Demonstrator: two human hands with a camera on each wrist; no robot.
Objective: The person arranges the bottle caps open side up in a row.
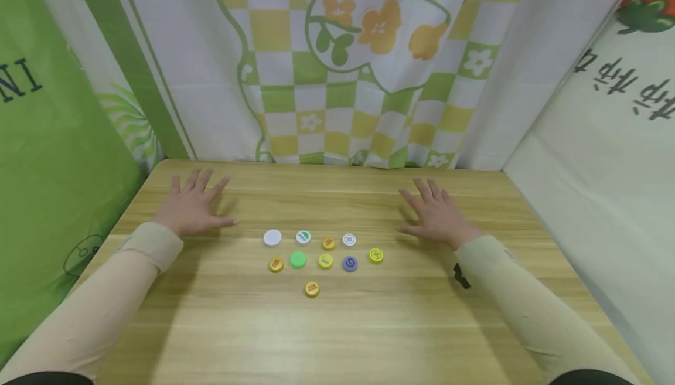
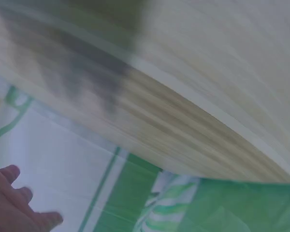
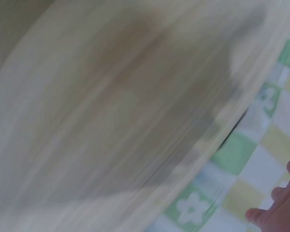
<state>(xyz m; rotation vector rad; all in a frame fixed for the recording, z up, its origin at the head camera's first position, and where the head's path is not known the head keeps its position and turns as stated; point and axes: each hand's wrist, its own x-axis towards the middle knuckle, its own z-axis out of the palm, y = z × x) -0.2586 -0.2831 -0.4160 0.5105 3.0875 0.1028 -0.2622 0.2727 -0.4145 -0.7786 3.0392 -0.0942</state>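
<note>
Several bottle caps lie spread over the middle of the table. The back row has a plain white cap, a white-and-green cap, a gold cap and a white printed cap. In front lie a green cap, a yellow cap, a blue cap and a yellow-green cap. Two more gold caps are nearer me. My left hand, fingers spread, is left of the caps and holds nothing. To their right my right hand is likewise spread and holds nothing.
The wooden table runs back to a checked curtain. A green cloth hangs at the left, a white cloth at the right. Beside the right cuff is a small black object, its kind unclear.
</note>
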